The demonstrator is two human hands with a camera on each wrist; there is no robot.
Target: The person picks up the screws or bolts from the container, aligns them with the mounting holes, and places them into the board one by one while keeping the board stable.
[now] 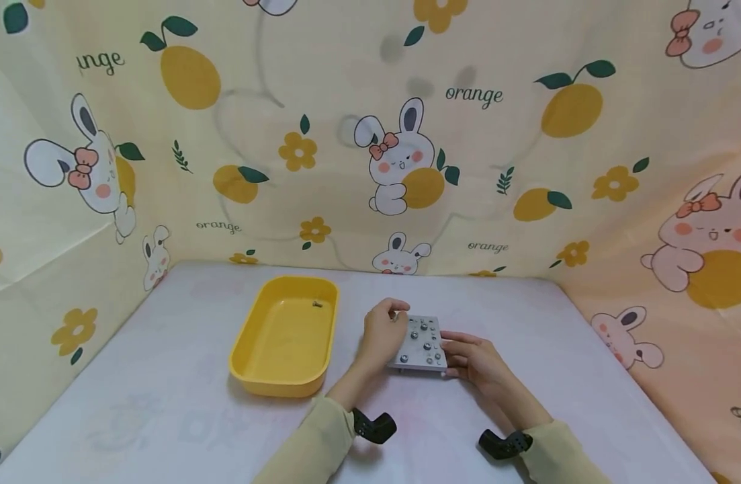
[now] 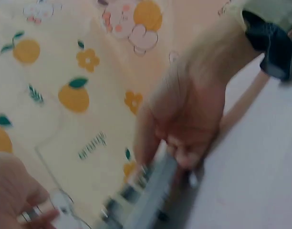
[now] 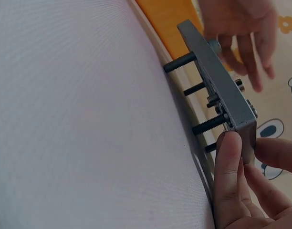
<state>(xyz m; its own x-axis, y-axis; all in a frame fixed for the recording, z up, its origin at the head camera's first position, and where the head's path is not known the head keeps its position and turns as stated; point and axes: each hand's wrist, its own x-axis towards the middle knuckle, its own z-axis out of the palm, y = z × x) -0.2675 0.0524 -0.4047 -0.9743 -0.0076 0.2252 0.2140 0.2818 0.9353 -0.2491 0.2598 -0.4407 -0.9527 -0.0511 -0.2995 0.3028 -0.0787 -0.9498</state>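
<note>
A grey metal plate (image 1: 416,349) set with several bolts and screws is held level just over the table in the head view. My right hand (image 1: 475,361) grips it at its right edge; in the right wrist view the thumb (image 3: 228,152) lies on the underside edge. Threaded bolt shanks (image 3: 210,124) stick out below the plate. My left hand (image 1: 382,336) is over the plate's left side, pinching a small metal fastener (image 2: 30,213) between thumb and fingers. Its exact kind I cannot tell.
Left of the hands stands a yellow plastic bin (image 1: 279,346) with one small screw (image 1: 317,304) inside at its far right. A white cloth covers the table (image 1: 164,376). Printed fabric (image 1: 340,168) hangs behind and along both sides.
</note>
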